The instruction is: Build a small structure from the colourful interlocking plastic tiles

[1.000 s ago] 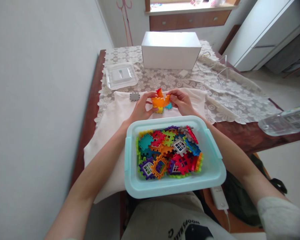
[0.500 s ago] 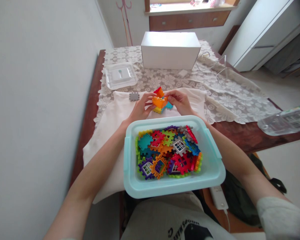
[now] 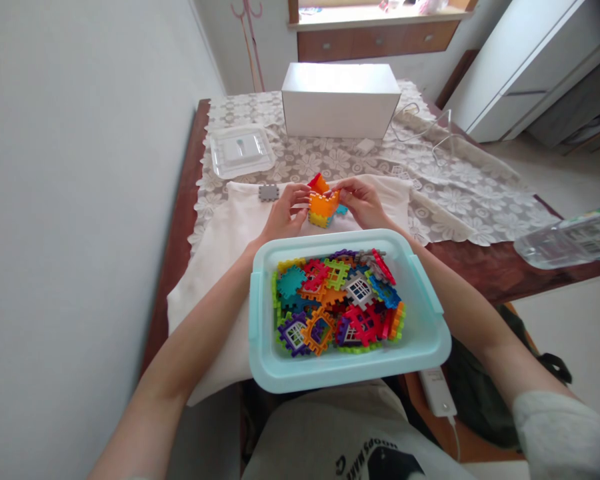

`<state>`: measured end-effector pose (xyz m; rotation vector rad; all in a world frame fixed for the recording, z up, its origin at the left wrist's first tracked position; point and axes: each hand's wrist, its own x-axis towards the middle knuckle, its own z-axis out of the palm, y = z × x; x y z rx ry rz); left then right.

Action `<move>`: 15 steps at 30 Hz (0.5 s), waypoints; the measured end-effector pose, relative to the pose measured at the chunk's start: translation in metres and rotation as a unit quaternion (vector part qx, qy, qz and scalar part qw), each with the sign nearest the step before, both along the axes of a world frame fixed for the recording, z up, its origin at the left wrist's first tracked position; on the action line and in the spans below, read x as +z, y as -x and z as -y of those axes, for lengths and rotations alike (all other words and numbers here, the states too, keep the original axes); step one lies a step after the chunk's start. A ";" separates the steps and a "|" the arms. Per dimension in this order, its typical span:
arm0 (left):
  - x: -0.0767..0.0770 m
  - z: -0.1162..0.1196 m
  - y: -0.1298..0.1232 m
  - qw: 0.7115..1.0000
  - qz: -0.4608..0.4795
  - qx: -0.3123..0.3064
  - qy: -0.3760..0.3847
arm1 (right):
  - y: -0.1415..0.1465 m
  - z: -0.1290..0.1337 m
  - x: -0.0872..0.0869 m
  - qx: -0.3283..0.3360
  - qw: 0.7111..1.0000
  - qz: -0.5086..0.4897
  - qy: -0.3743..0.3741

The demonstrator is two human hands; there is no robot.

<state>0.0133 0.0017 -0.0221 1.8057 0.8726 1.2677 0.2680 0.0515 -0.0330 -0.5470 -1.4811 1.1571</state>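
Note:
Orange interlocking building panels (image 3: 322, 204) stand upright, set at an angle to each other, above a yellow panel (image 3: 319, 220). A red and orange piece (image 3: 318, 183) shows just behind, and a teal panel (image 3: 342, 209) peeks out at the right. My left hand (image 3: 286, 212) is closed with its fingertips at the left edge of the orange panels. On the other side, my right hand (image 3: 363, 201) pinches their right corner. Left of my left hand, a grey panel (image 3: 269, 193) lies flat on the white cloth (image 3: 215, 267).
Close to my body is a light teal bin (image 3: 350, 383) full of many-coloured panels. Farther off are a clear plastic lid (image 3: 242, 152), a white box (image 3: 341, 110) and a white adapter (image 3: 365, 147). A plastic bottle (image 3: 570, 239) is at the right.
The orange panels have come down onto the yellow panel, which now shows squarely below them. Both hands have shifted slightly with them and less of the teal panel shows.

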 end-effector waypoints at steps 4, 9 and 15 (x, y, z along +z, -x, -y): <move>0.003 0.004 0.001 0.999 -0.006 -0.044 0.001 | 0.003 0.010 0.005 -0.006 0.999 0.036 -0.018; 0.000 0.001 0.004 0.998 -0.020 -0.042 -0.047 | 0.008 0.020 0.009 -0.050 0.997 0.035 -0.042; 0.005 0.001 0.009 0.986 -0.084 0.003 -0.142 | 0.009 0.022 0.005 -0.060 0.995 0.047 -0.060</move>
